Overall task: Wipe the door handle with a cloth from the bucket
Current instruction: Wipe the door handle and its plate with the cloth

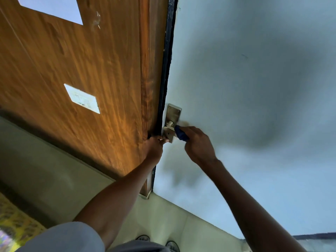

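While our right hand curls its fingers shut around a dark blue cloth, we press the cloth's tip against the lever of the brass door handle, just right of centre in the frame. Only a short wad of cloth shows between the thumb side of the hand and the metal; the rest is hidden in the fist.

Our left hand sits just left of it, fingertips together and pinched on the lower end of the handle's backplate, where it meets the door's edge. How much of the plate the fingers cover we cannot tell, as the picture is blurred there.

The handle is mounted on a pale blue-grey door that fills the right half of the frame, with a dark edge strip running up it. To the left stands a wood-grain panel bearing a small white plate and, in the upper left corner, a white rectangle.

Both bare forearms reach up from the bottom of the frame, the left from a grey sleeve. Two shoes show on the pale floor at bottom centre.
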